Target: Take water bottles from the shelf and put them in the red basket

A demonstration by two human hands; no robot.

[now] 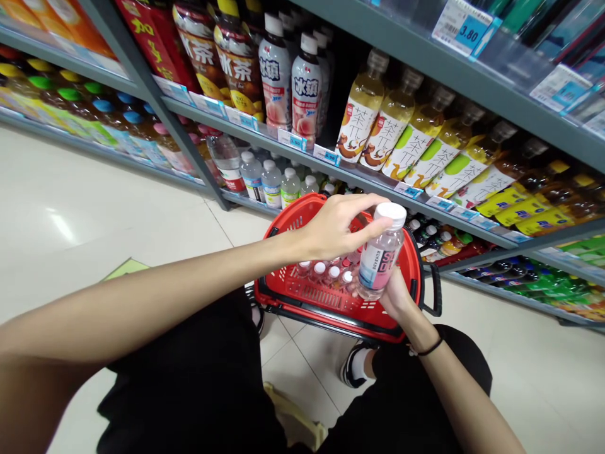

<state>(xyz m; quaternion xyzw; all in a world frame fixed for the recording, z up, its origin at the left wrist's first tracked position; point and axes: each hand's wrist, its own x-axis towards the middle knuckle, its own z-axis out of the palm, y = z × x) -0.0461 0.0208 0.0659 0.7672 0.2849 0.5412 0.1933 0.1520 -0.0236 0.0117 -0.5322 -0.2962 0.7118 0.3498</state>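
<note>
A clear drink bottle [377, 261] with a white cap and a pink, white and blue label is held tilted over a red shopping basket [302, 293]. My left hand [338, 227] reaches across from the left, its thumb and fingers closed about the bottle's neck just under the cap. From below and behind, my right hand [397, 293] grips the bottle's lower part; some of its fingers are hidden by the bottle. Inside the basket lie several small bottles [326, 271] with white or pinkish caps, partly covered by my left hand.
Grey shelving [265, 135] runs across the front. It carries peach drink bottles [306, 94], iced tea bottles [239, 69] and yellowish tea bottles [359, 113]. Black handle [435, 293] juts from the basket's right. Below are my knees, shoes and a pale yellow stool-like object [295, 419].
</note>
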